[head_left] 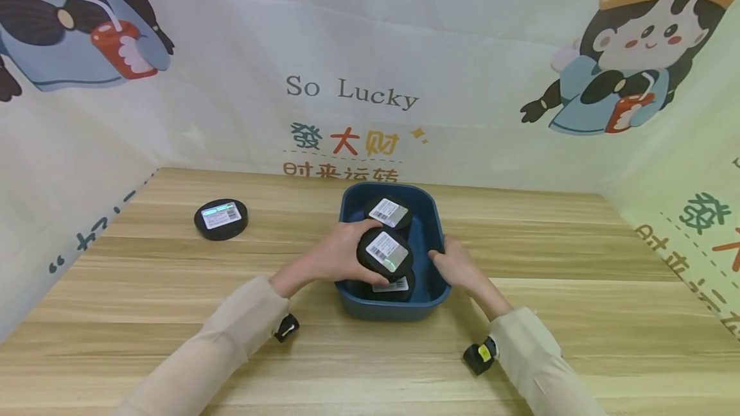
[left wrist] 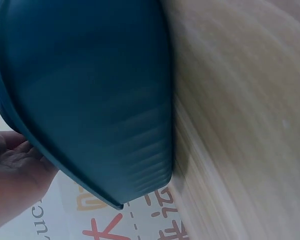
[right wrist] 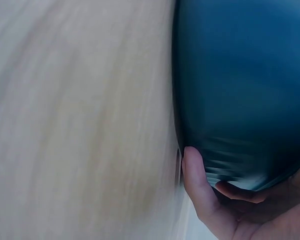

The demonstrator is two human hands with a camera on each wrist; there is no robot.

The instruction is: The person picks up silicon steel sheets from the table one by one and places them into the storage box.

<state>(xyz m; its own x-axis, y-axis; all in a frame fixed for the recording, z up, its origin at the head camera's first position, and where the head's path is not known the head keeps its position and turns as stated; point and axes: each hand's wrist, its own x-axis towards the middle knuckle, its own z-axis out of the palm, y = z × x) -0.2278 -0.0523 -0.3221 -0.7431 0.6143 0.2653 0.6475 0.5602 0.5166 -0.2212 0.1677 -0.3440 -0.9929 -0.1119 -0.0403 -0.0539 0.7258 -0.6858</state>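
In the head view my left hand (head_left: 342, 253) holds a flat black round container (head_left: 370, 262) with a silvery barcode label, thumb and fingers on either side of it. It is over a blue plastic bin (head_left: 429, 297). Inside the bin lie two more such containers, one at the far end (head_left: 388, 209) and one at the near end (head_left: 393, 291), partly covered by the held one. My right hand (head_left: 457, 264) grips the bin's right wall; its thumb is at the rim, and the right wrist view shows fingers (right wrist: 199, 182) against the outside.
Another black round container (head_left: 221, 220) with a label lies on the wooden table (head_left: 277, 210) at the left. A printed cloth (head_left: 462, 140) hangs behind the table and along both sides.
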